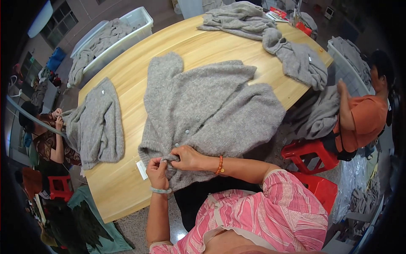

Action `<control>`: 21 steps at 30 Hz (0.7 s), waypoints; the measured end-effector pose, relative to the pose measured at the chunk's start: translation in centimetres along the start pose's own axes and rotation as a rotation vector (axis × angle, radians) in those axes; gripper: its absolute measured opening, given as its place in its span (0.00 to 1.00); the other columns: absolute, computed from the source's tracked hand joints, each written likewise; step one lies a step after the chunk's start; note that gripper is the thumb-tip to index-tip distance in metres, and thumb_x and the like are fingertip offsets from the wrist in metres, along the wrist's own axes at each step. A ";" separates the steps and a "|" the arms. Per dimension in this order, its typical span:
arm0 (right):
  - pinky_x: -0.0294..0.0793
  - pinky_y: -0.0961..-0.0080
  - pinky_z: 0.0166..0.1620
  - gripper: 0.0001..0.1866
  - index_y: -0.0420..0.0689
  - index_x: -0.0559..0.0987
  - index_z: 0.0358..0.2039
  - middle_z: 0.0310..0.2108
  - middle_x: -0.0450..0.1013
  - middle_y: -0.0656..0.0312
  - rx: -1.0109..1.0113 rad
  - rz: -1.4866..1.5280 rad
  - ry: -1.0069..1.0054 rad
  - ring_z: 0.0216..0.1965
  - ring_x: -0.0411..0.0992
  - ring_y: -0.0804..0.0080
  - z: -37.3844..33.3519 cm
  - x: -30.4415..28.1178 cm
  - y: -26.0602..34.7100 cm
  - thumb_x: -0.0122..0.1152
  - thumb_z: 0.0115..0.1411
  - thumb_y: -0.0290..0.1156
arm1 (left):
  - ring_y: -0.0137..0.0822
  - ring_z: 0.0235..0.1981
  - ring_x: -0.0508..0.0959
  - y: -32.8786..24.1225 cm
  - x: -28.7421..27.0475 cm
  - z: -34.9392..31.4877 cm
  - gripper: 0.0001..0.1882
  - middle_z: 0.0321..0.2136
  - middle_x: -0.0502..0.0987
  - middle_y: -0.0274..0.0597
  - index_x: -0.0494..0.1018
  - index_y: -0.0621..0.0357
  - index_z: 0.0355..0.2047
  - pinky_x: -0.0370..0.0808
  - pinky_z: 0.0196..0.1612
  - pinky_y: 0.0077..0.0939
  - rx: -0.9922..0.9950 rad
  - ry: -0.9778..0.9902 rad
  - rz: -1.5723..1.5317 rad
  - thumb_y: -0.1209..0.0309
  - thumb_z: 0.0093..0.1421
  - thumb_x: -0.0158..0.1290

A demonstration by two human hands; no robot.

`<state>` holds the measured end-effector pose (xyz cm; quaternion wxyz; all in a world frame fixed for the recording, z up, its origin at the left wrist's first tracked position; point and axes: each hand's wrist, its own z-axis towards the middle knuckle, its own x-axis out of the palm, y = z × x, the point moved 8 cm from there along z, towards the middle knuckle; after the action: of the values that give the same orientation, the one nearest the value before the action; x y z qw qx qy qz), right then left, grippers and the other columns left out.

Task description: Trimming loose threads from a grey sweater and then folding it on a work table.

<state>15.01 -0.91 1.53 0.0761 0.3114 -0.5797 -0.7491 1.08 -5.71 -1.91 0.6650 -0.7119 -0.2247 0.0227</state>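
A grey knitted cardigan (215,97) lies spread over the near side of the wooden table, its lower part hanging toward my lap. Several shiny round buttons (187,131) run along its front edge. My left hand (158,172) pinches a bit of the knit by that edge. Close against it, my right hand (189,158) grips the same gathered fold, fingers bent. Whatever small thing may be between the fingertips is hidden. A white tag (141,169) sticks out beside my left hand.
Grey knitwear (101,125) lies on the left of the table (131,80), with more (237,21) at the far side. A plastic bin (139,21) holds garments. Two people sit at either side, one in an orange top (366,112). Red stools (311,154) stand at the right.
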 end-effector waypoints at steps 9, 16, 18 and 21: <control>0.70 0.59 0.40 0.14 0.34 0.73 0.31 0.31 0.71 0.44 -0.048 -0.127 -0.133 0.37 0.71 0.46 -1.0 -0.2 1.3 0.56 0.45 0.31 | 0.22 0.25 0.72 -0.4 0.3 -0.4 0.06 0.26 0.74 0.34 0.71 0.62 0.30 0.69 0.31 0.13 0.005 -0.029 -0.073 0.82 0.52 0.55; 0.70 0.60 0.39 0.14 0.34 0.72 0.33 0.30 0.69 0.46 -0.088 -0.208 -0.095 0.35 0.70 0.48 -1.4 0.5 1.3 0.56 0.47 0.31 | 0.24 0.27 0.73 0.2 -0.1 -1.2 0.07 0.27 0.74 0.35 0.70 0.61 0.31 0.70 0.34 0.16 -0.003 -0.034 -0.099 0.82 0.52 0.55; 0.70 0.60 0.36 0.12 0.35 0.71 0.32 0.30 0.68 0.48 -0.089 -0.224 -0.054 0.33 0.70 0.49 -2.6 1.2 1.8 0.55 0.48 0.29 | 0.24 0.27 0.73 0.2 -0.4 -2.5 0.07 0.27 0.74 0.35 0.70 0.61 0.31 0.70 0.34 0.16 -0.006 -0.045 -0.085 0.81 0.52 0.55; 0.70 0.58 0.35 0.09 0.38 0.69 0.27 0.29 0.66 0.49 -0.174 -0.229 -0.025 0.32 0.70 0.48 -3.5 2.1 2.1 0.55 0.47 0.29 | 0.23 0.28 0.72 -0.5 -0.8 -4.1 0.06 0.27 0.74 0.35 0.70 0.62 0.31 0.70 0.35 0.15 0.078 -0.049 0.106 0.80 0.53 0.55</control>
<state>14.75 -5.45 2.19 0.0095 0.3586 -0.4742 -0.8040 1.59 -9.87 -1.17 0.6842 -0.6958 -0.2018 0.0843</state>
